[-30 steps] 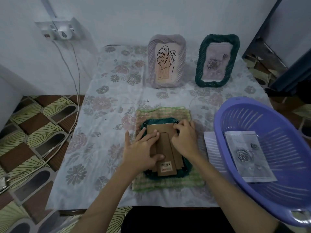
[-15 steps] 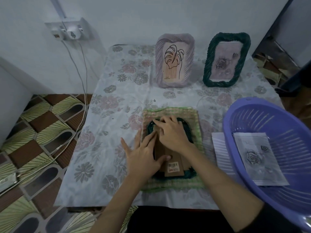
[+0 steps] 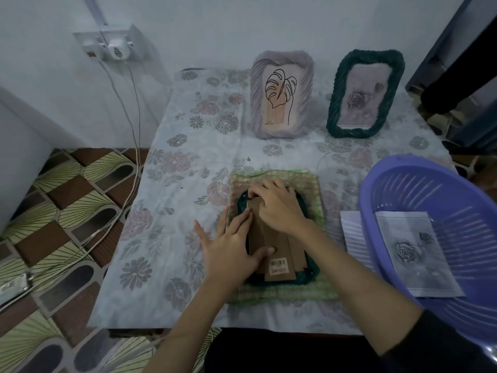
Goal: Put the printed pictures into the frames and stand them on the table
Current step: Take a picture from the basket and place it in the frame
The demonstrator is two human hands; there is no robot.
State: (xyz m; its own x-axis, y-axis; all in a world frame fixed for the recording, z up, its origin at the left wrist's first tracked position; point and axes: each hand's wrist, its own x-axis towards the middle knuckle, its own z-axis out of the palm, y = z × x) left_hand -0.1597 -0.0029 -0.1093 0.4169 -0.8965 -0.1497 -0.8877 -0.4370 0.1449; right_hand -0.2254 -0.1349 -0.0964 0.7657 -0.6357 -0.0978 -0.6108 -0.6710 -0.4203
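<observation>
- The left hand [image 3: 233, 247] is lying flat with fingers spread, its fingers pressing down on the brown cardboard backing [image 3: 271, 243] of a dark green frame [image 3: 309, 270]; its grip is open, curled round nothing.
- The right hand [image 3: 279, 207] is resting over the top end of the same backing with its fingers bent, the fingertips [image 3: 251, 193] working at the backing's upper left corner; whether they are pinching anything there cannot be told.
- The dark green frame is lying face down on a green woven mat [image 3: 320, 289], which is sitting near the front edge of the surface [image 3: 166, 238], about midway along it.
- A barcode sticker [image 3: 279, 265] is showing on the lower part of the backing.
- A purple plastic basket [image 3: 403, 170] is overhanging the front right corner of the surface, holding a printed rose picture [image 3: 411, 251].
- A white sheet [image 3: 352, 232] is lying on the surface, partly tucked under the basket's left rim.
- At the back edge, two filled frames are standing upright: a lilac frame [image 3: 255, 103] with a leaf drawing, and to its right a second green frame [image 3: 336, 109] with a rose picture.
- A floral cloth is covering the surface.
- On the wall to the left, a socket [image 3: 107, 45] is holding a plug, with cables [image 3: 134, 146] trailing down to the patterned floor [image 3: 61, 211].
</observation>
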